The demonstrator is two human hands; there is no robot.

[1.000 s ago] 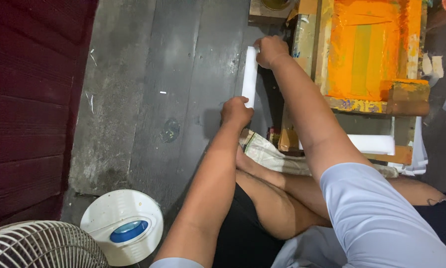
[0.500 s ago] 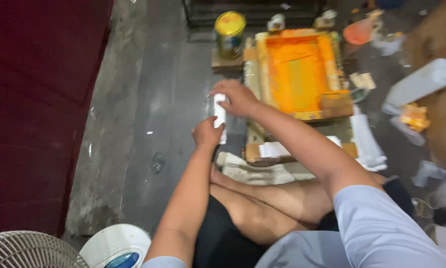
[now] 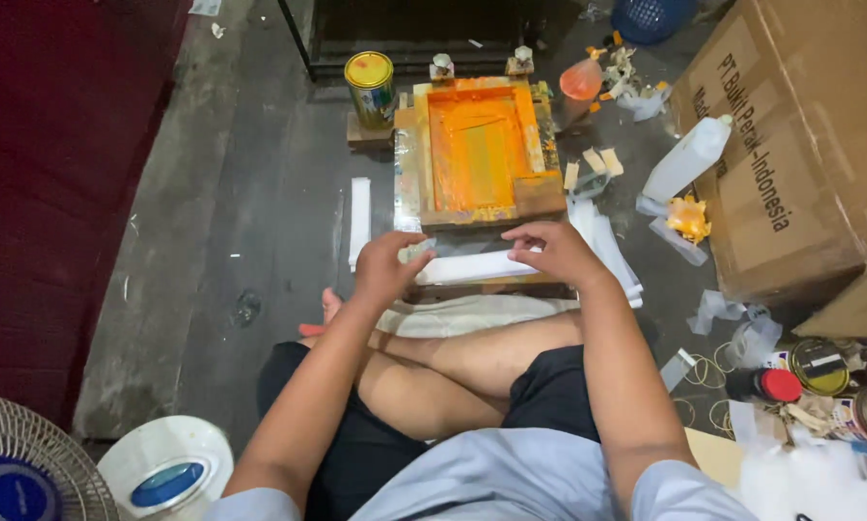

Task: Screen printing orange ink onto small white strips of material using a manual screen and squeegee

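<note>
Dark floorboards [image 3: 260,193] hold an orange-stained printing frame [image 3: 477,150]. Left hand [image 3: 385,268] and right hand [image 3: 554,253] pinch a white strip [image 3: 477,267] by its ends, apparently lining it up under the frame, which calls for squaring it.

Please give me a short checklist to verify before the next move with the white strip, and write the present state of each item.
1. Left hand on the white strip: ok, it grips the left end.
2. Right hand on the strip: ok, fingers rest on the right end.
3. Strip lies flat in front of the orange frame: ok.
4. Orange ink on the hands: cannot tell.
5. Yellow-lidded can stands upright, beside the frame: ok.
6. Floor right of the frame free of clutter: not ok, a white bottle and scraps lie there.
</note>
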